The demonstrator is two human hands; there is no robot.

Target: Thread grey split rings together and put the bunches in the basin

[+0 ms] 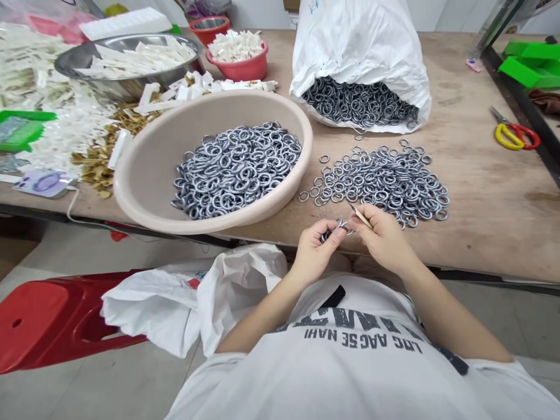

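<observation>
- Metal rings [339,226]: grey, a few held between the hands at lower centre of frame, just above the bench edge
- Left hand [317,251]: fingers curled, pinching a small dark bunch of rings; exact count hidden
- Right hand [385,239]: thumb and fingers closed on a slim pointed tool [361,216], tip angled toward the rings; exact tool type too small to tell
- Hands together, working close, fingertips almost touching
- Quantities: beige plastic basin [131,198] at centre well filled with a heap of rings [236,169]; loose pile of rings [380,184] spread on the bench right of it; white plastic sack [359,35] at top centre, slumped open, a large mass of rings [361,102] at its mouth
- Most rings lie outside the hands; no separate finished batch can be told from these piles
- Upper left: steel bowl [65,67] and red bowl [238,73], both heaped with white pieces; tan scraps [102,154] on the bench beside the basin
- Right edge: scissors with red and yellow handles [516,135] on the wooden bench [494,192]
- Lower left: red plastic stool [44,321], white plastic bag [219,297] draped against it
</observation>
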